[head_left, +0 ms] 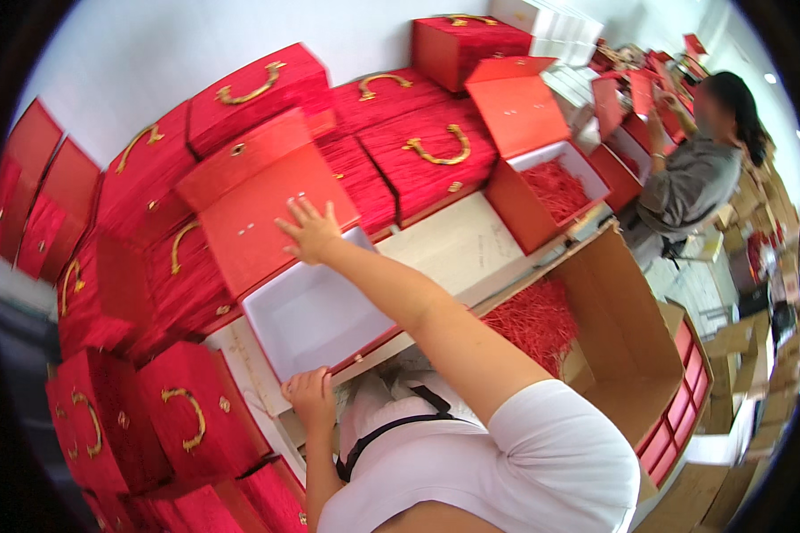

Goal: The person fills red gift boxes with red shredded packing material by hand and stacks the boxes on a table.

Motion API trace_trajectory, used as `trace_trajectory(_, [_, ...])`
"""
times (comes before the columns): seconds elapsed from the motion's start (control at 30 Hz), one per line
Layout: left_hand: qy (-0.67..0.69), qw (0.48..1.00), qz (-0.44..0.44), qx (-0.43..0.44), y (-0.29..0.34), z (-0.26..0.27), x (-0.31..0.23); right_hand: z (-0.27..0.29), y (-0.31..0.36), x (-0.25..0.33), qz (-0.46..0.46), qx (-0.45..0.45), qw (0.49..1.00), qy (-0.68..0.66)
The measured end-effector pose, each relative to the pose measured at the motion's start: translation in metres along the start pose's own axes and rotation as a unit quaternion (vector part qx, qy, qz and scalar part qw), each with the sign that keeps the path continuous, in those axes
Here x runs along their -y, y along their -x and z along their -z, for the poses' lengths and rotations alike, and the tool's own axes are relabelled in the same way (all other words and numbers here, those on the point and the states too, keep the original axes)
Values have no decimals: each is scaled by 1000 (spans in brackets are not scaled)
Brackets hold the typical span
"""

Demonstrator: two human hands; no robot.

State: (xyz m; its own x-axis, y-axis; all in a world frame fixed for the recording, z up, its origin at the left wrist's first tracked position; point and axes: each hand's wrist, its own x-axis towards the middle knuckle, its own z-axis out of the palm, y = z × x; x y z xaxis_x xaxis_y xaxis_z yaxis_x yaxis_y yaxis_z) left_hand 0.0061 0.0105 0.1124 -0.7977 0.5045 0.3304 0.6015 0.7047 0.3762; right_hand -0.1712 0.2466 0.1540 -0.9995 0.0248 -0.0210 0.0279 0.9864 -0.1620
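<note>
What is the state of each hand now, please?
Left hand: fingers bent at the near edge of the open box; grip cannot be told.
Right hand: open, fingers spread at the raised lid.

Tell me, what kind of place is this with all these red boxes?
It looks like a packing workshop. There are stacks of red handled boxes, a big cardboard carton holding red shredded filling, and an open red box with similar filling inside.
</note>
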Motion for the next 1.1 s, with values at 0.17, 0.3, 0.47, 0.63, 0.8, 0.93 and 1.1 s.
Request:
trace_trajectory(0.17, [-4,1000,4,-27,-2,-5,-7,45,46,-18,31,69,986,-146])
trace_trajectory(0.3, [24,1000,-10,-3,1,0,0,54,170,-64,184,-237,869,-393])
trace_trajectory(0.47, [149,988,1,-50,5,14,0,1,369,-164,-363,-517,711,-309])
trace_trajectory(0.63, [115,991,-37,-63,-2,27,15,-153,517,-195,-660,-37,714,-229])
trace_trajectory(0.8, [71,996,-38,31,-7,49,8,-235,563,-182,-771,22,469,-430])
trace_trajectory(0.93, [28,995,-55,81,-2,62,4,-263,551,-157,-729,107,434,-518])
trace_trajectory(1.1, [25,994,-53,96,-4,59,-4,-347,522,-107,-593,192,482,-616])
